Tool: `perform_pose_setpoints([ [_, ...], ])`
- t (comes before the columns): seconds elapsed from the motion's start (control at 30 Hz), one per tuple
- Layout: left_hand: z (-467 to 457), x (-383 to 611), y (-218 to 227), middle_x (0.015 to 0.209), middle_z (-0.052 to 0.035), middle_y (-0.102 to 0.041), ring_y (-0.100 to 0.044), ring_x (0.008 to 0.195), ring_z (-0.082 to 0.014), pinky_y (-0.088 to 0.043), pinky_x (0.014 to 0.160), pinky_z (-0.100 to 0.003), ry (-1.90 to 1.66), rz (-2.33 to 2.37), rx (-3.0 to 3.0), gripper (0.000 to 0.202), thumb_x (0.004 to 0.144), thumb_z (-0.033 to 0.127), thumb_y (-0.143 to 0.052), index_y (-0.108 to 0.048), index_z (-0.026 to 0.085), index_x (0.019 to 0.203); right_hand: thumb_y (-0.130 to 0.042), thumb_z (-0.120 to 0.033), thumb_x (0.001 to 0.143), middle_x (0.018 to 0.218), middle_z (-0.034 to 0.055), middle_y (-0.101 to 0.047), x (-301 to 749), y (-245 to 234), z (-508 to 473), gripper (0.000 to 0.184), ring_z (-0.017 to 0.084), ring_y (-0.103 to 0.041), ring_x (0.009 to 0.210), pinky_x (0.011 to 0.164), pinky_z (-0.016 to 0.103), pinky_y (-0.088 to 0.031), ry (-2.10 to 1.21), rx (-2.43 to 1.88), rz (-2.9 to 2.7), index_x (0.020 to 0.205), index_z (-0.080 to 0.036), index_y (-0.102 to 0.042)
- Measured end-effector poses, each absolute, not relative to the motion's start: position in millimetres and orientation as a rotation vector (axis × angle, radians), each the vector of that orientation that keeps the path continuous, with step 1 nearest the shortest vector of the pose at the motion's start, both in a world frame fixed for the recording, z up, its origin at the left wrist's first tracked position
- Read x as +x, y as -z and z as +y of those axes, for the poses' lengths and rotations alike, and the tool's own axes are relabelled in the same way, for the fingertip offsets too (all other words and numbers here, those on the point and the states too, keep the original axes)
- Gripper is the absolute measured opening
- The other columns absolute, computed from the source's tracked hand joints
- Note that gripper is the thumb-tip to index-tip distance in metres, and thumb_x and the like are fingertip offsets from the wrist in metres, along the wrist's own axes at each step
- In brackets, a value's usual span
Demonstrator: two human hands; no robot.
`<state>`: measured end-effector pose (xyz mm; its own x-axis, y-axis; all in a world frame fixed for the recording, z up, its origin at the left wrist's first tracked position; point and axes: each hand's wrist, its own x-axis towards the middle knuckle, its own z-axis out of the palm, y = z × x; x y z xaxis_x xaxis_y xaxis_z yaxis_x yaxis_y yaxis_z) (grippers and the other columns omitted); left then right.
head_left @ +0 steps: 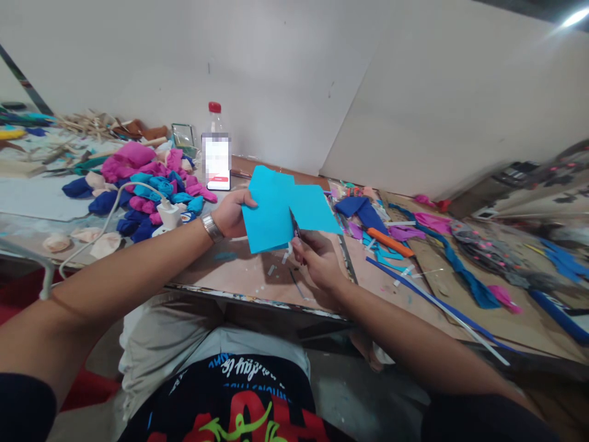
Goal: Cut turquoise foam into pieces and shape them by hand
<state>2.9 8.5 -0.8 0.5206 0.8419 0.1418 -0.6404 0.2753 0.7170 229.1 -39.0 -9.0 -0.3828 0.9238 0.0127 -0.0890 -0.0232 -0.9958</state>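
A bright turquoise sheet, which could be felt or paper, is held up over the table's front part. My left hand pinches its left edge, thumb on the near face. At the lower right of the sheet, my right hand is closed round scissors, whose dark blades are in the slit between the main piece and a flap leaning to the right. My fingers cover most of the scissor handles.
Pink, blue and turquoise fabric bundles lie left, beside a white charger with a cable. A phone leans against a red-capped bottle. Right are an orange-handled tool, fabric strips and long thin rods.
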Motion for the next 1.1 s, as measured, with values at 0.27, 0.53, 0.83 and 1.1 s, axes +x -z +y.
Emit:
perform_pose_setpoints([
  [0.27, 9.2, 2.0, 6.5, 0.133, -0.0175, -0.070, -0.061, 0.129, -0.0434, -0.036, 0.115, -0.069, -0.896, 0.281, 0.863, 0.080, 0.063, 0.017, -0.055, -0.057, 0.007, 0.142, -0.076, -0.060, 0.073, 0.046, -0.0047, -0.040, 228.5, 16.8, -38.8, 0.055, 0.010, -0.035, 0.047, 0.049, 0.029, -0.028, -1.444, -0.940, -1.474, 0.049, -0.023, -0.043],
  [0.53, 8.4, 1.1, 8.6, 0.136, -0.0200, -0.068, -0.061, 0.131, -0.0416, -0.037, 0.117, -0.065, -0.827, 0.271, 0.873, 0.072, 0.065, 0.015, -0.053, -0.060, 0.004, 0.136, -0.084, -0.069, 0.061, 0.046, -0.0052, -0.041, 226.1, 6.5, -38.7, 0.064, 0.008, -0.036, 0.046, 0.045, 0.026, -0.026, -1.792, -0.917, -1.308, 0.053, -0.022, -0.040],
  [0.83, 9.0, -0.2, 7.3, 0.129, -0.0174, -0.072, -0.063, 0.127, -0.0405, -0.036, 0.117, -0.065, -0.871, 0.313, 0.876, 0.076, 0.065, 0.015, -0.053, -0.057, 0.004, 0.140, -0.089, -0.062, 0.058, 0.045, -0.0083, -0.042, 225.5, 9.8, -42.2, 0.058, 0.008, -0.036, 0.041, 0.040, 0.024, -0.027, -1.794, -0.915, -1.196, 0.064, -0.023, -0.046],
  [1.1, 6.8, 0.3, 8.2, 0.123, -0.0179, -0.075, -0.066, 0.122, -0.0405, -0.037, 0.115, -0.066, -0.848, 0.341, 0.911, 0.078, 0.065, 0.014, -0.052, -0.054, 0.004, 0.143, -0.091, -0.061, 0.058, 0.051, -0.0066, -0.053, 227.6, 13.6, -43.3, 0.056, 0.008, -0.043, 0.043, 0.041, 0.024, -0.033, -1.777, -0.962, -1.140, 0.074, -0.020, -0.056],
])
